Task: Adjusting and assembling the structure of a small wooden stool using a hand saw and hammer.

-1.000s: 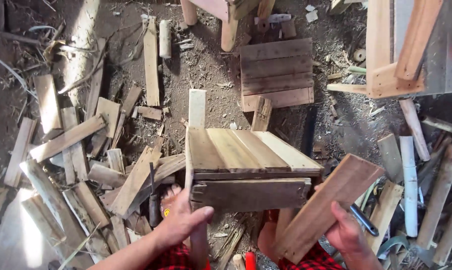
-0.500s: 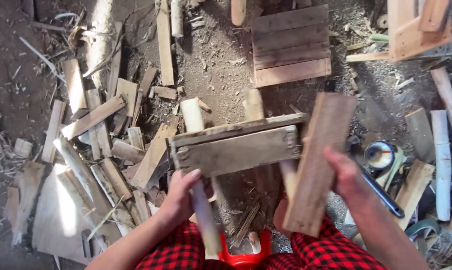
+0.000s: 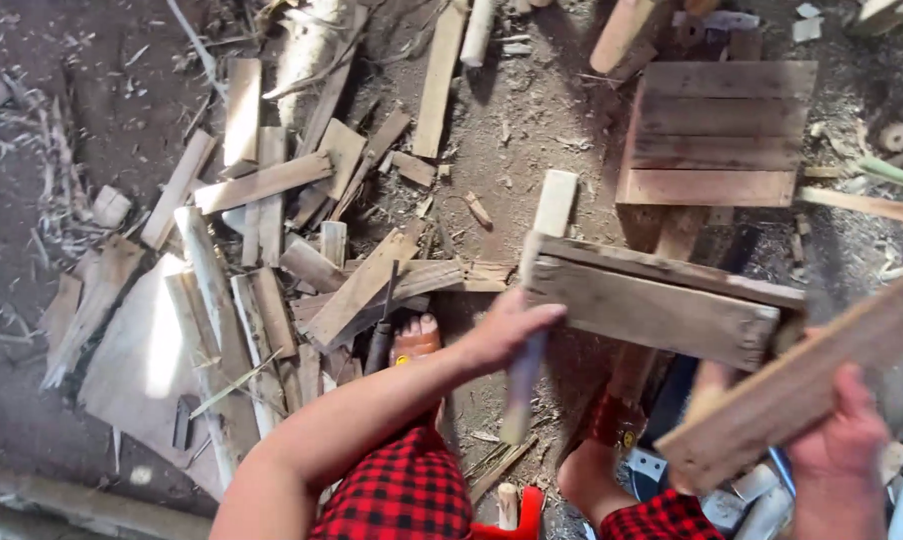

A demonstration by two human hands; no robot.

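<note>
Head view: left hand with its grip clenched on the leg of a small wooden stool tipped on its side above the dirt floor; right hand grasping a loose plank just beside the stool; wood offcuts scattered left; second stool beyond

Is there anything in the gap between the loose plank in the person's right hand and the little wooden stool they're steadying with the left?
Nothing visible does. The right hand holds the plank just beside the stool, which the left hand grips by its leg. Only the person's foot lies lower down.
</note>
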